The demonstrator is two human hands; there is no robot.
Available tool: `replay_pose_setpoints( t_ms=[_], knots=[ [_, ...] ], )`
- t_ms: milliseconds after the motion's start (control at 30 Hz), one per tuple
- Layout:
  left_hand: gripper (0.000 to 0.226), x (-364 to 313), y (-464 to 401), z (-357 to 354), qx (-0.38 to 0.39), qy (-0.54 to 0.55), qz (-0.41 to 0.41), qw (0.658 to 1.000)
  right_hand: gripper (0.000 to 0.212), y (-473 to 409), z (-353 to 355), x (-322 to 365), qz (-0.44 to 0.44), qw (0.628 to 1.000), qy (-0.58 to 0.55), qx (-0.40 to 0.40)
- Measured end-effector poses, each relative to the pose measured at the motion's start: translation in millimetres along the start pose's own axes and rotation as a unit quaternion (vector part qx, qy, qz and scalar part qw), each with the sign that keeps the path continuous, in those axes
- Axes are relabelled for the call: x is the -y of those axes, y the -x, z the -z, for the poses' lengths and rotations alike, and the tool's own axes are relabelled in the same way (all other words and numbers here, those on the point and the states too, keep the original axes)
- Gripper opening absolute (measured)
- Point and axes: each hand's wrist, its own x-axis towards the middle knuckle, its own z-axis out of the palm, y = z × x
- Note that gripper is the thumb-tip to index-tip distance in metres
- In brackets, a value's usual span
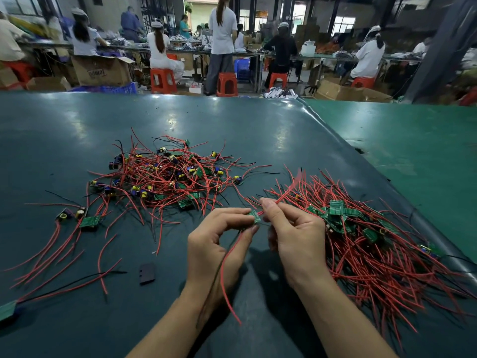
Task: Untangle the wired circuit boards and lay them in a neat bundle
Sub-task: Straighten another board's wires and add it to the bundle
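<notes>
Left hand (219, 244) and right hand (296, 236) fingers pinch one small green circuit board (255, 217) trailing thin red wires (227, 270).

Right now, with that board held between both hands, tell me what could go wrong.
1. The right hand pinches a red wire that runs back toward the sorted bundle; pulling may drag neighbouring wires out of line.
2. The left hand pinches the small board by its edge; a hard tug could strain the wire joints.
3. Wires dangling below the left hand might snag.
</notes>
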Motion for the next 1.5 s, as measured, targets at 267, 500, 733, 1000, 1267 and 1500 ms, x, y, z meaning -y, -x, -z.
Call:
replay_pose_setpoints(
  t_ms=[267,500,733,1000,1267,1500],
  knots=[
    [0.011,-21,2,-1,-0.019,-0.079,-0.056,0.995,0.012,-9,7,6,0.042,0.995,0.000,-0.094],
    [0.010,-24,3,-1,-0.006,-0.043,-0.057,0.997,0.007,-21,19,13,-0.008,0.983,-0.073,-0.166],
    [0.009,-18,2,7,-0.019,0.019,0.002,1.000,0.015,-25,28,20,0.017,0.981,-0.082,-0.178],
    [0.017,-17,-9,9,-0.111,0.101,0.171,0.974,0.050,-17,15,18,-0.013,0.984,-0.148,-0.097],
    [0.019,-14,-15,13,-0.056,0.258,0.255,0.930,0.049,12,-5,6,-0.097,0.967,-0.036,0.232],
    [0.043,-16,-18,18,-0.030,0.242,0.294,0.924,0.031,16,-3,4,0.090,0.966,0.126,0.207]
  ],
)
